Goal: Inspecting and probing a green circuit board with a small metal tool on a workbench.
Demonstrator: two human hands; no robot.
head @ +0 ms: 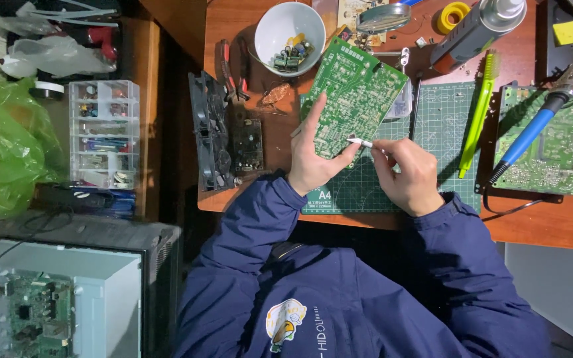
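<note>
The green circuit board (356, 99) is held tilted above the near-left part of the green cutting mat (442, 126), solder side up, over the middle of the wooden workbench (565, 225). The left hand (313, 159) grips the board's near-left edge, thumb on the solder face and index finger stretched up along the left side. The right hand (409, 176) is closed around a thin white-tipped tool (361, 142), pinched between thumb and fingers, with the tip touching the board's near edge just beside the left thumb.

On the mat's right side lies a yellow-green plastic tool (477, 116), running from far to near. Right of the mat, toward the bench's right edge, a second green circuit board (562, 159) lies flat, with a blue-handled soldering iron (535, 129) resting across it. Along the far edge stand a white bowl (280, 23) holding small electronic parts, a magnifier (382, 16), a yellow tape roll (452, 13) and a spray can (475, 30) lying on its side. At the bench's left edge sit red-handled pliers (227, 69), a black cooling fan (208, 132) and a small dark circuit module (248, 142). Off the bench to the left, a clear compartment box (104, 132) holds sorted parts beside a green plastic bag (4, 146).
</note>
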